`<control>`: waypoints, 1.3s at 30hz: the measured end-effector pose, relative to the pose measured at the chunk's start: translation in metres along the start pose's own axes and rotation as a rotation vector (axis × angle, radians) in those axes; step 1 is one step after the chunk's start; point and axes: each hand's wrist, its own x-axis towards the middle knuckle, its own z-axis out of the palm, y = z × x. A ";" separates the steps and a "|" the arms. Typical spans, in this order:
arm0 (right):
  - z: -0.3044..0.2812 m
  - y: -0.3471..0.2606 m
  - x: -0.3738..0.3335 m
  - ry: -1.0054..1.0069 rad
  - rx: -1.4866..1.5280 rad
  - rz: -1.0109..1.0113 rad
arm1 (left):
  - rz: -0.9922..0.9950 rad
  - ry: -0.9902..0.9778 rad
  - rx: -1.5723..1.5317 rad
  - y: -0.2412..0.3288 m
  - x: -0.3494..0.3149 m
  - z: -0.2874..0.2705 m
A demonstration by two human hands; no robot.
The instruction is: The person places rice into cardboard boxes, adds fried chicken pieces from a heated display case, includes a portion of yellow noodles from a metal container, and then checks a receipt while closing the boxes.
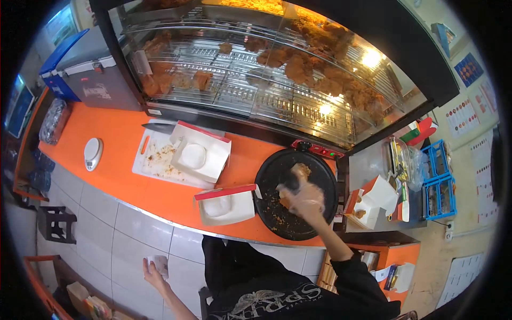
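My right hand (pixel 306 201), in a thin clear glove, is closed over a dark blunt pestle (pixel 292 181). It is above a wide, shallow black round dish (pixel 272 165). A piece of fried chicken (pixel 301 170) lies there beside the pestle, with brown crumbs scattered around. Part of the chicken is hidden by the hand. My left hand (pixel 152 273) hangs low over the floor, away from the counter, with its fingers around a small white item (pixel 160 264), perhaps folded paper. Left of the dish, an open box (pixel 240 208) and another open box (pixel 216 160) each hold a white rounded mound.
A white cutting board (pixel 144 168) with crumbs and a knife (pixel 157 128) lie on the orange counter (pixel 120 128), near a small scale (pixel 93 152). Behind stands a glass display case (pixel 229 98) with fried chicken. At right are an open box (pixel 373 197) and blue baskets (pixel 440 194).
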 end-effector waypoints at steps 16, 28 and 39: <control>-0.009 0.062 0.053 -0.107 0.130 -0.322 | 0.009 -0.094 -0.110 -0.005 0.009 0.020; -0.029 0.057 0.033 0.227 0.256 -0.268 | -0.016 0.005 -0.159 -0.024 0.018 0.007; 0.019 0.080 0.104 0.007 0.723 -0.215 | 0.003 0.100 0.000 -0.008 0.021 0.020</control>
